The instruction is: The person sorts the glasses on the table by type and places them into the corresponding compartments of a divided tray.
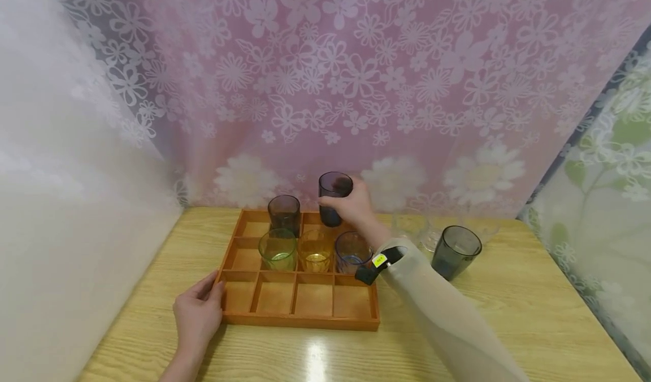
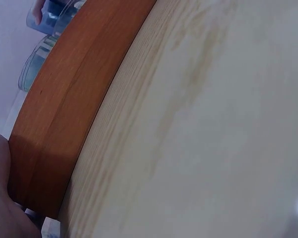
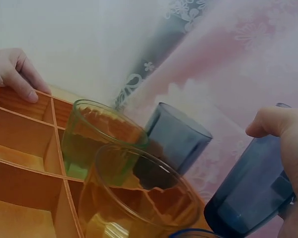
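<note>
My right hand (image 1: 353, 205) grips a dark grey-blue drinking glass (image 1: 331, 218) around its side, above the back row of a wooden compartment tray (image 1: 300, 321). My left hand (image 1: 197, 317) holds the tray at its front left corner, with the thumb over the side wall in the right wrist view. Another dark glass (image 1: 283, 215) stands in the back left compartment. Along the middle row sit a green glass (image 1: 277, 250), an amber glass (image 3: 139, 208) and a blue glass (image 1: 353, 252), the last partly hidden by the right wrist.
To the right of the tray, a smoky grey glass (image 1: 455, 252) stands tilted-looking on the wooden table (image 1: 519, 308). Clear glasses (image 1: 429, 238) are behind the right forearm. A floral curtain (image 1: 325, 88) hangs along the table's back edge, and a pale wall rises at the left.
</note>
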A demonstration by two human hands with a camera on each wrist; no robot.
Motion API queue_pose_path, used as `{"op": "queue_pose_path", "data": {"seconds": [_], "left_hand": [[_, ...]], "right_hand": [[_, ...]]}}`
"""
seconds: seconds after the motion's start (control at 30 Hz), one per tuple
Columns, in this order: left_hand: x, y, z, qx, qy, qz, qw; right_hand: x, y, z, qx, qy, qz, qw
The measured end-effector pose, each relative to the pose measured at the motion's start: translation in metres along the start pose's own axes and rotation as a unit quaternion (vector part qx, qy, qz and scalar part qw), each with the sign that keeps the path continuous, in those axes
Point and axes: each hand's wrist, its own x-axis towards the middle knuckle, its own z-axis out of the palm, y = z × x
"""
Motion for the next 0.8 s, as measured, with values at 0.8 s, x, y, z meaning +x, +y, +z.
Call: {"op": "queue_pose_path", "data": {"seconds": [0.8], "left_hand": [[0.002,-0.002,0.005,-0.010,-0.001,0.002,0.9999]], "right_hand": [[0.008,0.013,0.039,-0.014,-0.047,0.023,0.9985]]}}
